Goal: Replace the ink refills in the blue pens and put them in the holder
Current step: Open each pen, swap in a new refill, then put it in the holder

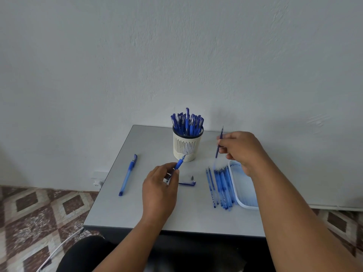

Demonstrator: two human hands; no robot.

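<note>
My left hand (160, 185) grips an open blue pen barrel (179, 163), its front end pointing up toward the holder. My right hand (240, 149) pinches a thin blue ink refill (219, 142) nearly upright above the table. A cream slotted holder (187, 146) at the table's back holds several capped blue pens (187, 122). A row of several blue refills (221, 187) lies right of centre. A pen cap (187, 183) and a small metal tip (192, 177) lie between my hands. One whole capped blue pen (128, 174) rests at the left.
A white tray (243, 190) sits at the right edge of the grey table (137, 211), partly under my right forearm. A pale wall stands right behind the table. Patterned floor tiles and a white cable show at the lower left.
</note>
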